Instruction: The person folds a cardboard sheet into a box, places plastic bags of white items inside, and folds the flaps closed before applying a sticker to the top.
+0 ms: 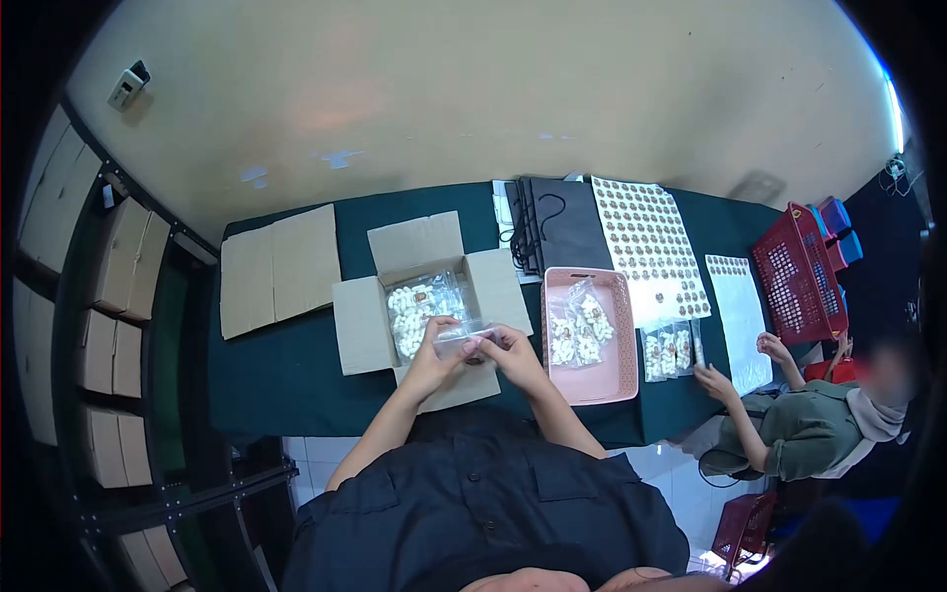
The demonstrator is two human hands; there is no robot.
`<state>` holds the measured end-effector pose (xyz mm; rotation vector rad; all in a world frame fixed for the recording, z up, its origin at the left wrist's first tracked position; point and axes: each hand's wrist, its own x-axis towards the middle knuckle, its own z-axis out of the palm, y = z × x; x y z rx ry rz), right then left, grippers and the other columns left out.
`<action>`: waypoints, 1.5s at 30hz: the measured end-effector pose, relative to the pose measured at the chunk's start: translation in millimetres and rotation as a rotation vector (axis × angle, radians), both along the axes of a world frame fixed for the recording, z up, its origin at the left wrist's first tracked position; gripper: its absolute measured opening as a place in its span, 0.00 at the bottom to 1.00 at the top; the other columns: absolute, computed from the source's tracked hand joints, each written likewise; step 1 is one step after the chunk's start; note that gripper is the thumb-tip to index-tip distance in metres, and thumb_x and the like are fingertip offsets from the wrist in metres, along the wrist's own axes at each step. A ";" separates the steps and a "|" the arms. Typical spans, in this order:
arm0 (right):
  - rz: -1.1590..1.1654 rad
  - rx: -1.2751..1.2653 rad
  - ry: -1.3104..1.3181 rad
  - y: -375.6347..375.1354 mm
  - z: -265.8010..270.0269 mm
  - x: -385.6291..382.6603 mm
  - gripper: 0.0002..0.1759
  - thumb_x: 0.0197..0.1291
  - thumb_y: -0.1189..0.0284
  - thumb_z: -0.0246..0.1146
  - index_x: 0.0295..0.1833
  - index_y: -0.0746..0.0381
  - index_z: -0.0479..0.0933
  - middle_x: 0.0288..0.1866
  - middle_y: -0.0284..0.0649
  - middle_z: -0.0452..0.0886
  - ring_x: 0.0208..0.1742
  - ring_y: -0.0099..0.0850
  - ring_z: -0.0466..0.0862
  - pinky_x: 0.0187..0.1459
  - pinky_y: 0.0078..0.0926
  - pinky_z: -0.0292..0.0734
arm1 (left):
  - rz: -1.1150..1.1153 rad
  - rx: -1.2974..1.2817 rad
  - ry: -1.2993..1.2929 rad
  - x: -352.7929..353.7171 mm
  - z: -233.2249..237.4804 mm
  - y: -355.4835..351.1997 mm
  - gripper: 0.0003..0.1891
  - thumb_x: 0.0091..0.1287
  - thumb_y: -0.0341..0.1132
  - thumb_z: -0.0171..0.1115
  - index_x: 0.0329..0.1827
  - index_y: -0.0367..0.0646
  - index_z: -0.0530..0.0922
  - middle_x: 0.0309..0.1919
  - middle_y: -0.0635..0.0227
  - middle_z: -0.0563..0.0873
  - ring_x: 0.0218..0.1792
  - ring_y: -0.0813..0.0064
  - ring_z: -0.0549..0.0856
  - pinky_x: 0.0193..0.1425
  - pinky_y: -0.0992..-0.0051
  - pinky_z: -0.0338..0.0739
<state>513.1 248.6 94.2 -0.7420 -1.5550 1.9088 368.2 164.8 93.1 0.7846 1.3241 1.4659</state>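
Note:
My left hand (434, 357) and my right hand (514, 357) both grip the top of a clear plastic bag (465, 338), fingers pinched along its edge. The bag's lower part is mostly hidden by my hands. Just beyond them stands an open cardboard box (376, 323), its flaps folded outward, with clear bags of white pieces (419, 301) inside. To the right, a pink basket (628, 340) holds more bags of white pieces (582, 326). Several similar bags (668, 352) lie on the table beside the basket.
Flattened cardboard (279, 271) lies at the left of the green-covered table (365, 407). Black paper bags (562, 232) and sticker sheets (651, 242) lie at the back. A co-worker (819, 429) is at the right by a red basket (797, 276). Shelves (163, 395) with boxes stand left.

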 end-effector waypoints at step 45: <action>-0.188 0.157 0.079 -47.5 -6.7 -75.4 0.19 0.67 0.66 0.53 0.57 0.67 0.73 0.48 0.41 0.79 0.49 0.29 0.77 0.56 0.24 0.69 | 0.091 0.148 0.213 -41.1 -6.8 -38.2 0.30 0.63 0.37 0.61 0.67 0.42 0.61 0.63 0.59 0.64 0.61 0.64 0.68 0.64 0.67 0.64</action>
